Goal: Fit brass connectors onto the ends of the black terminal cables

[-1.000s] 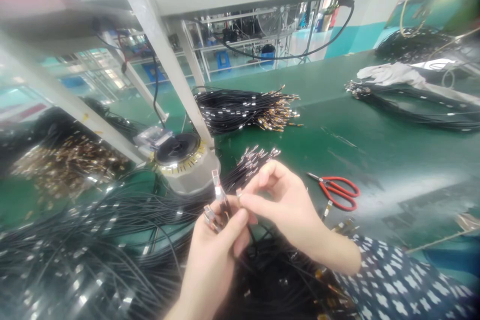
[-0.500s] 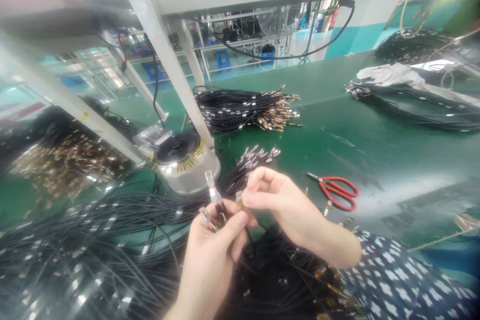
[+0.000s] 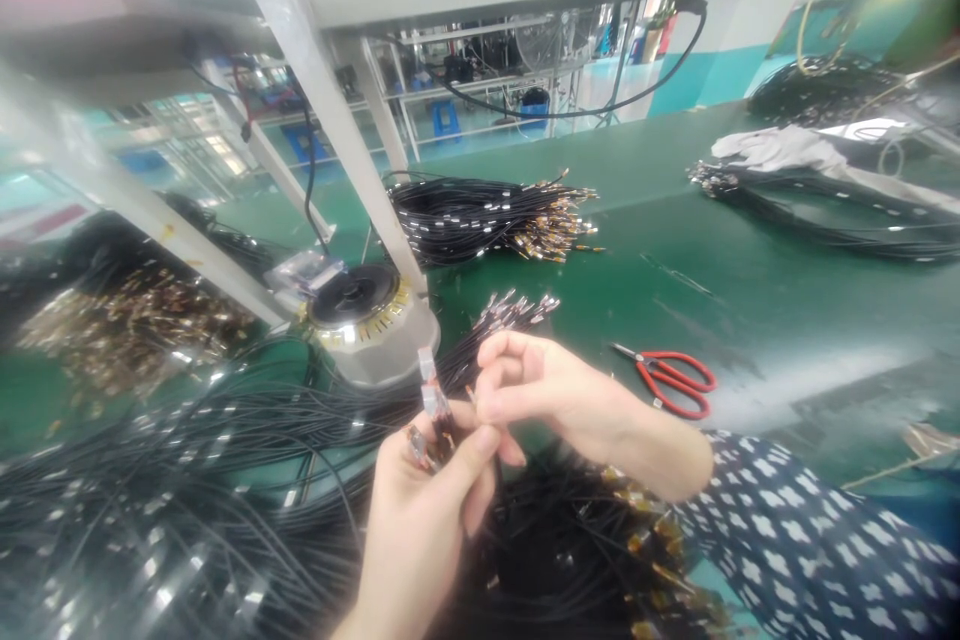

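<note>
My left hand (image 3: pixel 424 510) is closed around a few thin black cables whose metal-tipped connector ends (image 3: pixel 429 402) stick up above my thumb. My right hand (image 3: pixel 547 395) pinches another small connector end right beside them, fingertips touching the left thumb. Both hands hover over a loose pile of black cables (image 3: pixel 555 560) at the near edge of the green table (image 3: pixel 750 300). My right sleeve is dark with white dots.
Red-handled scissors (image 3: pixel 675 382) lie right of my hands. A round grey device (image 3: pixel 367 320) stands behind them by a slanted metal frame post (image 3: pixel 330 110). Cable bundles with gold tips (image 3: pixel 487 218) lie behind, more at left (image 3: pixel 127 320) and far right (image 3: pixel 825 210).
My right hand has drawn in closer to the left, bringing its connector against the held ends. The upright connector in the left hand has shifted slightly.
</note>
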Action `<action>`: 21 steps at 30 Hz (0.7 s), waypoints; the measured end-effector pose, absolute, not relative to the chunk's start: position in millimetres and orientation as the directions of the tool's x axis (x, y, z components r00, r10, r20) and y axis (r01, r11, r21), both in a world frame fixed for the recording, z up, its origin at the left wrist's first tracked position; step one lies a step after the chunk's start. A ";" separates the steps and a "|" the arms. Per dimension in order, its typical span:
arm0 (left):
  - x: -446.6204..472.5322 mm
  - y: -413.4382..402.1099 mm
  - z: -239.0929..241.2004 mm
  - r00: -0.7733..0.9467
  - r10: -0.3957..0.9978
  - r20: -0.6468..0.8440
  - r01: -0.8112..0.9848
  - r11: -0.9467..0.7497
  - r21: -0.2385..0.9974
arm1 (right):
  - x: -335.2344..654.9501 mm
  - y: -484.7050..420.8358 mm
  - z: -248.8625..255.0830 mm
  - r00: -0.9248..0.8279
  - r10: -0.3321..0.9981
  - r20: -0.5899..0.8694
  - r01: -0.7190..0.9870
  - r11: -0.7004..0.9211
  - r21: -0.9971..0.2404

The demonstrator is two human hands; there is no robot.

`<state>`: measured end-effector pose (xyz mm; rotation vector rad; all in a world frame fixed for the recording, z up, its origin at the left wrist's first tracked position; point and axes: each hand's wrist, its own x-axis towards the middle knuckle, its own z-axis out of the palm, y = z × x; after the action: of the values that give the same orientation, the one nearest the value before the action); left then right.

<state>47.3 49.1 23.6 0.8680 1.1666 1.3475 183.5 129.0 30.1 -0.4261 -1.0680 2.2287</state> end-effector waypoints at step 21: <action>34.3 63.5 28.3 0.195 0.951 -0.239 -0.511 0.306 0.803 | 183.0 135.7 39.0 -0.597 0.802 -0.015 -0.309 -0.247 -0.918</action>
<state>34.3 63.5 28.3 0.6483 0.8325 1.1315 183.0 135.7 39.0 -0.6475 -1.2526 1.9182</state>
